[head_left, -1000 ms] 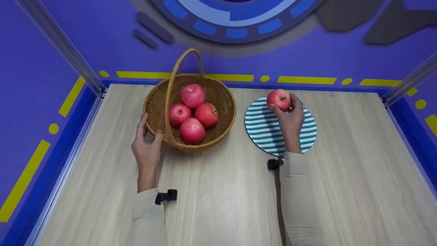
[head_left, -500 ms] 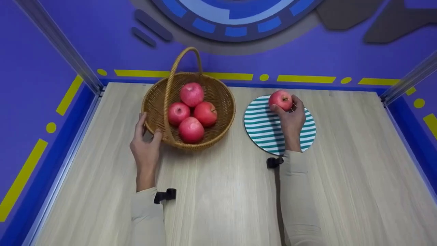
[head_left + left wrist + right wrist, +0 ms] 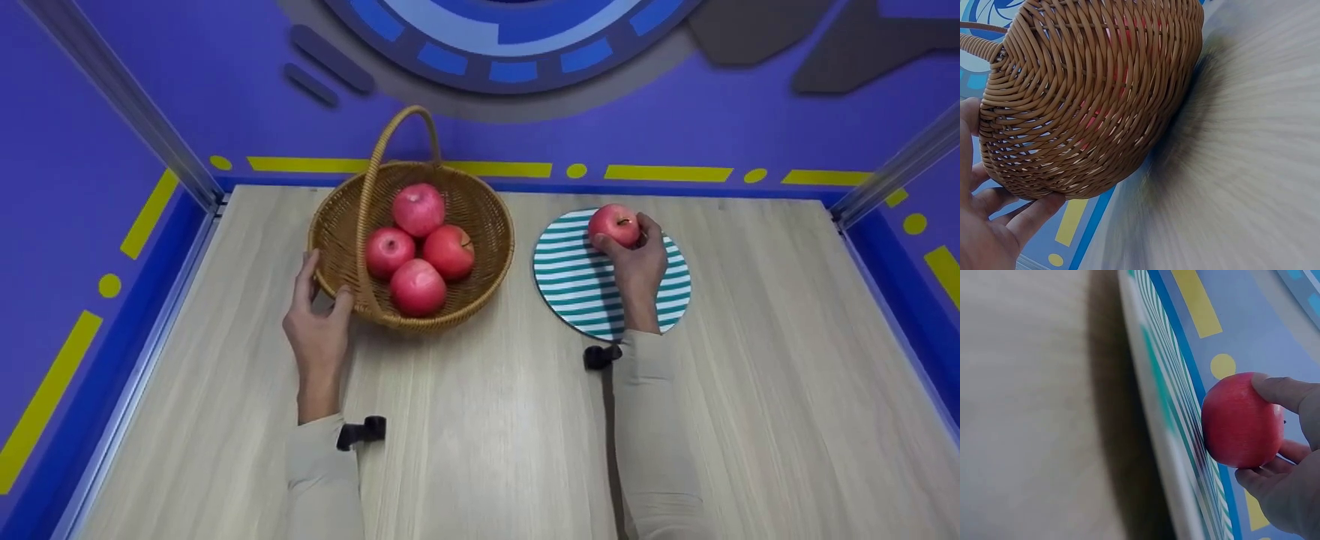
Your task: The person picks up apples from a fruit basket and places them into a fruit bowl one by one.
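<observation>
Nearest: sleeves [image 3: 656,442] over the pale table [image 3: 480,435]. Left hand [image 3: 319,341] next, fingers spread, tips and thumb against the basket [image 3: 487,240], outer side by the rim. Light, even pressure should steady it; a shove might skew it. Right hand [image 3: 639,268] pinches an apple [image 3: 612,223] by its sides, thumb opposite fingers, over the far part of the striped mat [image 3: 574,289]. Touching the mat or just above: can't tell. Step, as I judge it: handling that one apple. Best with a gentle, even pinch, no dragging on the mat. Four apples [image 3: 418,287] lie bunched in the basket; handle arches left of most, so any reach in looks easier from the right. Farthest: blue wall [image 3: 517,133].
</observation>
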`<action>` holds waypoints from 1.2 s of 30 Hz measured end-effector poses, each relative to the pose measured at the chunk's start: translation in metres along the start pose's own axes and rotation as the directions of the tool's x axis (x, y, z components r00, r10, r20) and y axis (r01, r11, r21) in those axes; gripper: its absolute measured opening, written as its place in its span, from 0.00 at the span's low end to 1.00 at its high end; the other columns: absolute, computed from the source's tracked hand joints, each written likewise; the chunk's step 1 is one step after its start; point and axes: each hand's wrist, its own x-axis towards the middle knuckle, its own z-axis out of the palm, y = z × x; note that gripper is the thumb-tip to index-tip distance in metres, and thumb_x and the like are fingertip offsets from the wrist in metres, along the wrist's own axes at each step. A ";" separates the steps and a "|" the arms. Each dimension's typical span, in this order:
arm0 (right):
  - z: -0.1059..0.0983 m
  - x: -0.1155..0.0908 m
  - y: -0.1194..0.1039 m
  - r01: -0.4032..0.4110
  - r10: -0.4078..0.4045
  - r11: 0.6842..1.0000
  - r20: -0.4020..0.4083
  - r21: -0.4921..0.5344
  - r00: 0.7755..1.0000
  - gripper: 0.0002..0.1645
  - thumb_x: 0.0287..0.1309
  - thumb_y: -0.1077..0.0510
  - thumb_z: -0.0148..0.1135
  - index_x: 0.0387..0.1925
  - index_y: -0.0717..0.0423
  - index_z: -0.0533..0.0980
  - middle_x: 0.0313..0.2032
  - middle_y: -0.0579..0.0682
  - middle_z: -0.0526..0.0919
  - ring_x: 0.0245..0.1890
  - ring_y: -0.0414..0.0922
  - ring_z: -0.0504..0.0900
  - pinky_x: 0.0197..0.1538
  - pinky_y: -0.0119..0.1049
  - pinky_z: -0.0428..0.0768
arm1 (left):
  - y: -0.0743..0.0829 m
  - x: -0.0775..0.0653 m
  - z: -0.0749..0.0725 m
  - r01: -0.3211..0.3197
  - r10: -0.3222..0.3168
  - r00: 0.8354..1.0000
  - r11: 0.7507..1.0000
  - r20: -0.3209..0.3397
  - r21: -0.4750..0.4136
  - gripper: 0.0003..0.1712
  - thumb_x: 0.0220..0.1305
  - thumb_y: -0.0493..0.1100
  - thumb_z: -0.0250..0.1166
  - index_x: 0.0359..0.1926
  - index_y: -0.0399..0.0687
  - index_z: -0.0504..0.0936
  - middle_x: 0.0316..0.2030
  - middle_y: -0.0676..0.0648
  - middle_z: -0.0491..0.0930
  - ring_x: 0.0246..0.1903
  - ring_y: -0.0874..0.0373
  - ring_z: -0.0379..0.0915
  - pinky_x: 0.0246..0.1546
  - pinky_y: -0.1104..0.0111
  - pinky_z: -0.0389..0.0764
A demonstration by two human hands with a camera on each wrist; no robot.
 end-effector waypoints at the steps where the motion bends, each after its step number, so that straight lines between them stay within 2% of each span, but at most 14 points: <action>1: 0.000 0.000 0.000 0.002 -0.002 1.000 0.003 0.001 1.000 0.53 0.63 0.54 0.78 0.82 0.55 0.59 0.78 0.54 0.66 0.74 0.49 0.67 0.73 0.36 0.67 | 0.000 0.000 0.000 0.001 -0.001 1.000 1.000 0.000 -0.002 0.36 0.67 0.34 0.66 0.76 0.52 0.75 0.78 0.52 0.65 0.71 0.51 0.70 0.58 0.51 0.81; 10: 0.001 0.000 0.004 0.033 -0.035 0.999 0.045 0.043 0.998 0.52 0.68 0.55 0.73 0.84 0.54 0.56 0.79 0.54 0.63 0.75 0.51 0.65 0.72 0.37 0.69 | 0.000 0.000 0.000 -0.010 0.010 1.000 1.000 0.005 -0.009 0.37 0.67 0.36 0.67 0.77 0.55 0.74 0.77 0.54 0.66 0.70 0.49 0.71 0.61 0.46 0.78; 17: 0.001 0.001 0.006 0.061 -0.062 0.998 0.093 0.018 0.994 0.52 0.70 0.55 0.72 0.85 0.54 0.53 0.80 0.54 0.61 0.76 0.51 0.63 0.74 0.39 0.67 | 0.001 0.001 0.001 0.021 -0.021 1.000 0.999 0.004 -0.023 0.37 0.67 0.31 0.64 0.77 0.45 0.72 0.79 0.47 0.63 0.72 0.44 0.68 0.61 0.43 0.77; 19: 0.001 0.001 0.005 0.065 -0.066 0.998 0.103 0.011 0.992 0.52 0.69 0.55 0.72 0.85 0.53 0.53 0.80 0.54 0.60 0.76 0.51 0.63 0.74 0.40 0.67 | 0.001 0.001 0.001 0.025 -0.025 1.000 0.999 0.005 -0.022 0.37 0.67 0.31 0.64 0.78 0.45 0.72 0.79 0.47 0.63 0.72 0.44 0.67 0.62 0.43 0.76; 25: 0.000 0.002 0.005 0.069 -0.066 0.997 0.131 -0.018 0.989 0.52 0.71 0.56 0.70 0.86 0.52 0.51 0.81 0.54 0.58 0.77 0.52 0.61 0.75 0.41 0.65 | -0.001 0.000 -0.001 0.012 -0.012 1.000 0.999 0.006 -0.030 0.37 0.67 0.34 0.66 0.77 0.52 0.74 0.77 0.51 0.66 0.71 0.48 0.69 0.61 0.45 0.78; 32: -0.003 0.002 0.003 0.079 -0.073 0.996 0.147 -0.039 0.986 0.53 0.71 0.56 0.69 0.85 0.55 0.50 0.81 0.57 0.58 0.77 0.53 0.62 0.76 0.42 0.65 | -0.003 0.000 -0.001 -0.002 0.002 1.000 0.998 0.006 -0.064 0.36 0.67 0.34 0.67 0.76 0.50 0.75 0.77 0.49 0.66 0.71 0.47 0.69 0.59 0.46 0.80; 36: -0.005 0.000 -0.001 0.080 -0.075 0.996 0.122 -0.038 0.990 0.52 0.71 0.55 0.69 0.85 0.58 0.51 0.80 0.59 0.59 0.77 0.54 0.62 0.76 0.44 0.65 | 0.001 0.000 0.000 0.010 -0.010 1.000 0.999 0.007 -0.051 0.36 0.68 0.33 0.65 0.77 0.48 0.74 0.78 0.48 0.65 0.71 0.47 0.69 0.60 0.47 0.79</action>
